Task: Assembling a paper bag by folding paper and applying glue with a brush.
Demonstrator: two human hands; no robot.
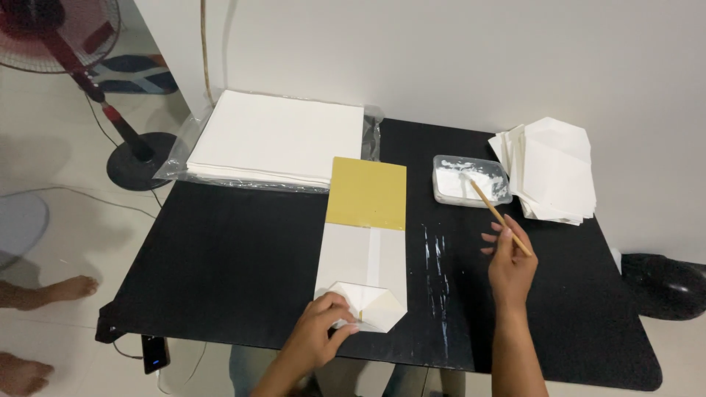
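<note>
My left hand (321, 334) presses on the near end of a folded white paper piece (364, 276) lying on the black table (220, 257); its bottom corners are folded into a point. A yellow board (366, 193) sticks out of the paper's far end. My right hand (509, 265) holds a thin wooden stick (494, 209), whose tip rests in a clear plastic tub of white paste (469, 180).
A stack of white sheets in clear plastic (276, 140) lies at the back left. A pile of folded white paper pieces (551, 169) sits at the back right. White paste streaks (435, 257) mark the table. A standing fan (88, 66) and another person's feet (44, 290) are on the left.
</note>
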